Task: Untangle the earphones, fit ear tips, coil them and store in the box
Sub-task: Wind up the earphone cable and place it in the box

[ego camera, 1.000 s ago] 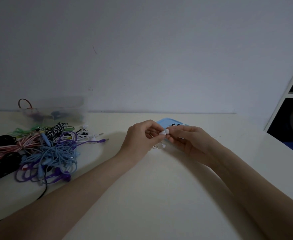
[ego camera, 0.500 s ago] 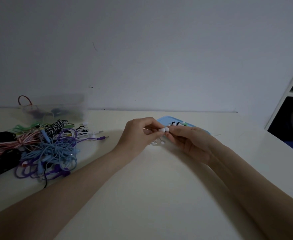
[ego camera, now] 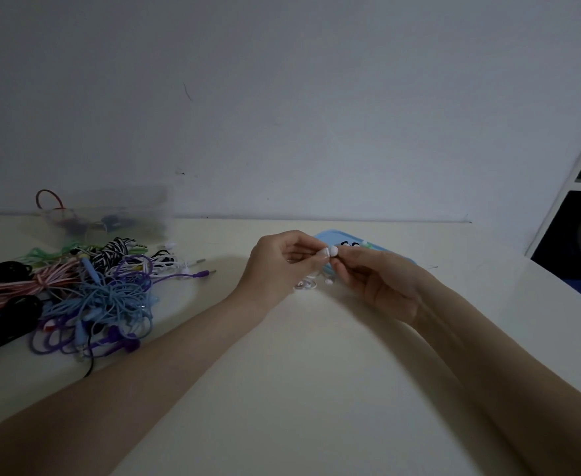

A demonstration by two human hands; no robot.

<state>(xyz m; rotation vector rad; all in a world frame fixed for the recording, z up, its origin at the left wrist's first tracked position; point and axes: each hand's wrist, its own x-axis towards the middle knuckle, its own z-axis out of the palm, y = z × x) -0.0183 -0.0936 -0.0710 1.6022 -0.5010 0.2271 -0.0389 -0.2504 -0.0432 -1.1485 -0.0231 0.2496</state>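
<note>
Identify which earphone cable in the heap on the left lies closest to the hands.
The purple cable: its plug end stretches out of the heap toward the left hand, past the light blue tangle and the others.

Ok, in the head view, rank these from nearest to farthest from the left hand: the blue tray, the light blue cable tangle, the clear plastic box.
Measured from the left hand:
1. Blue tray: just right of its fingers, partly behind the right hand.
2. Light blue cable tangle: to the left, in the earphone pile.
3. Clear plastic box: far left, at the wall.
</note>
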